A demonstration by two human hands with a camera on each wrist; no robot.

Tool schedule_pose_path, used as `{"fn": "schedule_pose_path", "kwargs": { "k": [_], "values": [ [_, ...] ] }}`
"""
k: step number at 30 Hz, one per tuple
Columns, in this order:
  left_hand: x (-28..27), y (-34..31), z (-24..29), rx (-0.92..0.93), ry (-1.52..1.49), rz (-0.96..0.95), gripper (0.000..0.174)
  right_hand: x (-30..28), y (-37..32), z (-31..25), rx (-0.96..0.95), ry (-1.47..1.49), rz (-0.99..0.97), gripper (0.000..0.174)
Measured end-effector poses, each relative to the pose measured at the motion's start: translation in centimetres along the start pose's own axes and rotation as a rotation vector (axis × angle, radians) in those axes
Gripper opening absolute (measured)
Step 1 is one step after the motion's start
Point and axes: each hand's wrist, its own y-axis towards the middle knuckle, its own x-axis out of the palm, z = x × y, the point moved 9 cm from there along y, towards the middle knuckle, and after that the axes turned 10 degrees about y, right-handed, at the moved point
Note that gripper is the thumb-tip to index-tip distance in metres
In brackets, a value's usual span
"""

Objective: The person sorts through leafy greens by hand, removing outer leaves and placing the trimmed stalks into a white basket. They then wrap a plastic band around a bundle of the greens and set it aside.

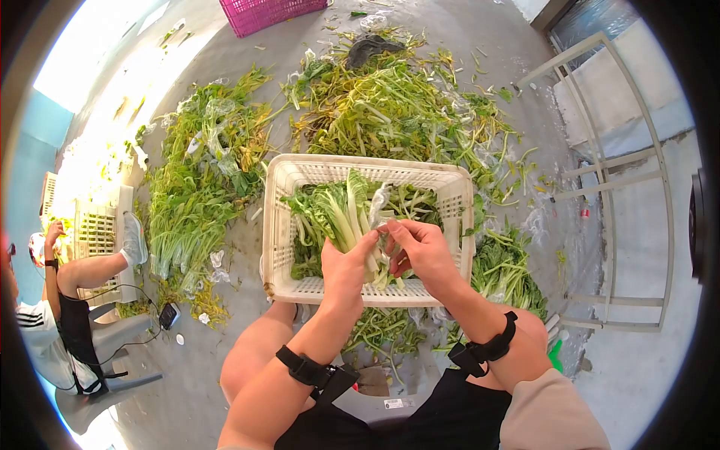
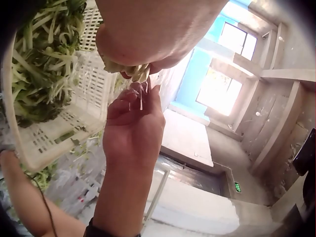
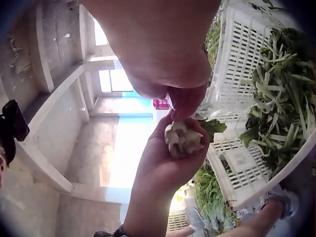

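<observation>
Over a white plastic crate [image 1: 279,251], my left hand [image 1: 345,270] grips a bunch of leafy greens [image 1: 341,210] round its stems. The leaves point away from me, and the pale cut stem ends [image 3: 182,140] face back in the right wrist view. Beside them my right hand [image 1: 426,253] has its thumb and fingertips together on a strip of clear plastic [image 1: 380,201] that runs along the bunch. Thin shiny strands [image 2: 141,96] of it show between the fingers in the left wrist view. More loose greens [image 1: 416,202] lie inside the crate below.
Large heaps of greens [image 1: 382,105] and yellowed trimmings cover the floor beyond the crate, with another pile [image 1: 191,195] at left. A magenta crate [image 1: 270,13] stands at the back. A metal frame [image 1: 664,217] is at right. Another person [image 1: 71,322] sits at left by a crate.
</observation>
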Motion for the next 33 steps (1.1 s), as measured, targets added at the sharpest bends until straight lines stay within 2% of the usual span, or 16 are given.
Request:
{"fn": "schedule_pose_path", "kwargs": {
  "k": [3, 6, 9, 11, 12, 14, 16, 18, 22, 24, 27, 28, 30, 31, 33],
  "values": [
    [0.0, 0.2, -0.2, 0.004, -0.001, 0.003, 0.04, 0.2, -0.1, -0.1, 0.035, 0.119, 0.004, 0.038],
    [-0.1, 0.3, 0.0, 0.008, -0.014, 0.005, 0.042, -0.3, 0.0, 0.1, 0.042, 0.107, 0.018, 0.039],
    [0.0, 0.0, 0.5, 0.001, -0.028, 0.017, 0.042, -1.5, 0.7, 0.2, -0.018, -0.024, 0.074, 0.038],
    [-0.2, 0.4, 0.6, 0.031, -0.03, 0.014, 0.04, -1.8, 1.1, -0.8, -0.19, -0.232, 0.057, 0.038],
    [-0.3, 0.5, 0.7, 0.031, -0.03, 0.012, 0.04, -1.7, 1.2, -1.1, -0.192, -0.233, 0.059, 0.038],
    [-0.3, 0.4, 0.3, -0.003, -0.006, 0.0, 0.039, -1.1, 0.2, -3.6, -0.424, -0.44, 0.084, 0.04],
    [-0.2, 0.3, 0.2, 0.011, -0.02, -0.008, 0.039, -0.9, 0.5, -3.5, -0.427, -0.424, 0.05, 0.041],
    [0.0, 0.3, 0.5, 0.028, -0.032, -0.017, 0.038, -0.2, 0.6, -1.9, -0.157, -0.072, -0.04, 0.043],
    [0.0, 0.5, 0.5, 0.047, -0.018, -0.039, 0.036, 0.6, 0.0, -1.9, -0.062, 0.069, -0.098, 0.044],
    [0.1, 0.7, 0.6, 0.07, -0.013, -0.056, 0.035, 0.5, -0.2, -1.5, 0.047, 0.22, -0.119, 0.045],
    [-0.1, 0.7, 0.3, 0.055, -0.005, -0.054, 0.035, 0.0, 0.0, -1.4, 0.137, 0.174, -0.136, 0.046],
    [0.0, 0.8, 0.3, 0.058, -0.009, -0.058, 0.034, -0.1, 0.1, -1.4, 0.139, 0.175, -0.136, 0.046],
    [0.1, 0.7, 0.4, 0.059, -0.015, -0.062, 0.034, -1.0, 0.4, -2.8, -0.039, -0.06, -0.058, 0.045],
    [0.2, 0.5, 0.6, 0.054, -0.014, -0.063, 0.034, -1.3, 0.7, -2.6, -0.037, -0.06, -0.058, 0.045],
    [0.2, 0.4, 0.7, 0.048, -0.014, -0.063, 0.034, -2.2, 1.0, -3.7, -0.212, -0.076, -0.002, 0.046]
  ]
}}
